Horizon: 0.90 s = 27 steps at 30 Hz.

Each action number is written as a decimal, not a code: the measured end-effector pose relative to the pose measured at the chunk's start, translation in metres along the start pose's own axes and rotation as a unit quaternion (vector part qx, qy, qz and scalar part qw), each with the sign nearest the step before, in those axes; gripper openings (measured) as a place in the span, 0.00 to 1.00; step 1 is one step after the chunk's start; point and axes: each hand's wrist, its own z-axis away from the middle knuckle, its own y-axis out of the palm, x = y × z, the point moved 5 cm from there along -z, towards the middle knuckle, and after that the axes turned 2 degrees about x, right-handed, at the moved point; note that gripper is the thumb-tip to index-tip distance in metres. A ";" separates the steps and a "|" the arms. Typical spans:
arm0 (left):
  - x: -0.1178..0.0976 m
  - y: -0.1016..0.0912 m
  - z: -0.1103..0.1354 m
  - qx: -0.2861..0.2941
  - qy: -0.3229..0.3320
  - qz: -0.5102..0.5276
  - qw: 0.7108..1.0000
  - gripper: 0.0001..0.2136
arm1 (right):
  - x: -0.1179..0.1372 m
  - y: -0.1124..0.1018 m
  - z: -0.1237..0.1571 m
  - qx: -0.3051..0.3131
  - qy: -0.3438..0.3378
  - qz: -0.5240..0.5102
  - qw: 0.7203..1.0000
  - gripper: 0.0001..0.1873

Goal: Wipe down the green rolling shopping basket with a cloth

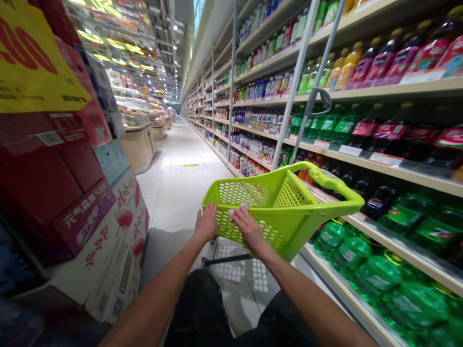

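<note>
Before the person's dark-trousered knees (198,303), the bare left hand (207,223) lies unclenched against a lime-green perforated plastic cart (307,219); the bare right hand (249,229) pinches a crumpled whitish wipe (246,205) at its rim. Beyond, a white-tiled aisle (177,168) recedes.

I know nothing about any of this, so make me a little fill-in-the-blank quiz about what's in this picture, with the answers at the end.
1. The left hand and right hand are at the edge of a shopping cart coloured bright ____.
2. A pale, crumpled wipe-like piece shows at the ____ hand's fingertips.
3. The big sign with red figures has a ____ background.
4. Stacked boxes stand on the picture's ____ side, across from shelves of drink bottles.

Missing words: green; right; yellow; left.
</note>
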 end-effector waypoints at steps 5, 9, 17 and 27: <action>0.023 -0.008 -0.001 0.022 0.009 0.029 0.999 0.30 | 0.022 0.047 -0.018 0.074 -0.018 0.009 0.997 0.17; 0.044 -0.005 0.000 0.069 -0.025 0.048 0.996 0.33 | 0.040 0.070 -0.008 0.102 -0.061 0.006 0.993 0.14; 0.047 -0.014 -0.001 0.071 -0.038 0.064 0.995 0.32 | 0.044 0.058 -0.052 0.112 -0.041 -0.027 0.993 0.17; 0.027 0.021 0.018 0.041 -0.102 0.654 0.748 0.24 | 0.023 0.039 -0.020 -0.045 0.232 -0.367 0.900 0.21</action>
